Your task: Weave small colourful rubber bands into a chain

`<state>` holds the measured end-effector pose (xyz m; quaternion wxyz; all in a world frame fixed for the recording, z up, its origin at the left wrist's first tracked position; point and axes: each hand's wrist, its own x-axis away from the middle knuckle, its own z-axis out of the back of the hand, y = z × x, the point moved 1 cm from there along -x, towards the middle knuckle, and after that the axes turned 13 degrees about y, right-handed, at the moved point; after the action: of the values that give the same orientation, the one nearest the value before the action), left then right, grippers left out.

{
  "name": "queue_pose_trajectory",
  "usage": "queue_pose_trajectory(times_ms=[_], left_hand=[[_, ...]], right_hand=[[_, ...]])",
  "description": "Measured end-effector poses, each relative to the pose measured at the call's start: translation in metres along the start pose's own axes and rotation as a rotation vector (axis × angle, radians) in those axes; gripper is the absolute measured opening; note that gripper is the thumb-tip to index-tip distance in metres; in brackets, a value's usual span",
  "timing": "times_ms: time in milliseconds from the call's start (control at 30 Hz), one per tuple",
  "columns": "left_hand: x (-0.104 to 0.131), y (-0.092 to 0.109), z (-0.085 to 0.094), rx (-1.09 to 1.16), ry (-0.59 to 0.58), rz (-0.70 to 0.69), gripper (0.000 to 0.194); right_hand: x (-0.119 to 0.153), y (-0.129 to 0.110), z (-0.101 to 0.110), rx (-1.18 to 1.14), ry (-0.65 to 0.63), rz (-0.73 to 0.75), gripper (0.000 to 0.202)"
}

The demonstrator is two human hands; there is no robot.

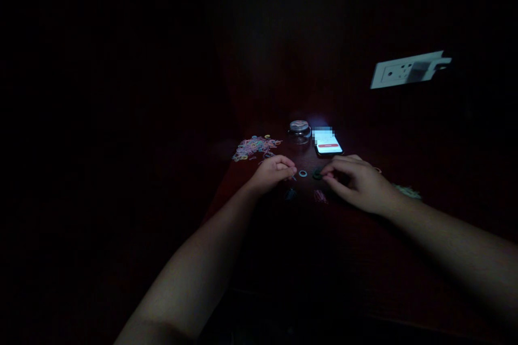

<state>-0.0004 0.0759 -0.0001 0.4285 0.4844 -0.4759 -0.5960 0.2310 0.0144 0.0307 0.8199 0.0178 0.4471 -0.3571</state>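
Fingertips of my left hand [275,173] pinch a small thin bluish loop, which looks like a rubber band [294,178]. Across from it, my right hand [358,182] has its thumb and forefinger closed at a dark green rubber band [317,174]; dim light hides how much of it they hold. Between the hands a light blue rubber band [302,173] lies on the table. Nearer to me are a small dark bluish bunch of bands [290,194] and a pink bunch [320,196]. A mixed-colour heap of rubber bands [257,146] spreads beyond my left hand.
A clear jar [299,133] with a shiny lid stands behind the hands, beside a lit phone [328,143]. Pale green bands [408,192] lie partly behind my right wrist. A white socket plate [407,70] is at upper right. Surroundings are very dark.
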Motion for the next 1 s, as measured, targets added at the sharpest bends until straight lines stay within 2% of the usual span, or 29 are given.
queue_pose_trajectory(times_ms=[100, 233, 433, 700, 900, 967, 1000], left_hand=[[0.004, 0.003, 0.009, -0.067, -0.155, 0.039, 0.028], [0.007, 0.006, 0.016, -0.111, -0.188, 0.059, 0.03], [0.012, 0.01, 0.01, -0.317, -0.242, 0.023, 0.031], [0.014, 0.012, 0.006, -0.391, -0.22, -0.039, 0.029], [0.013, 0.013, 0.006, -0.377, -0.147, -0.072, 0.017], [0.013, 0.015, 0.009, -0.406, -0.178, -0.117, 0.011], [0.014, 0.016, 0.01, -0.437, -0.219, -0.152, 0.017]], right_hand=[[0.0, 0.0, 0.0, 0.0, 0.004, 0.005, 0.016], [0.0, -0.001, 0.001, -0.004, 0.0, 0.013, 0.015], [0.0, -0.001, -0.001, 0.001, 0.001, 0.005, 0.014], [0.0, -0.001, -0.002, -0.02, 0.01, -0.006, 0.011], [0.0, -0.002, -0.001, -0.022, 0.003, -0.007, 0.011], [0.0, -0.002, -0.001, -0.023, 0.0, -0.005, 0.011], [0.0, -0.002, -0.001, -0.023, 0.001, -0.005, 0.012]])
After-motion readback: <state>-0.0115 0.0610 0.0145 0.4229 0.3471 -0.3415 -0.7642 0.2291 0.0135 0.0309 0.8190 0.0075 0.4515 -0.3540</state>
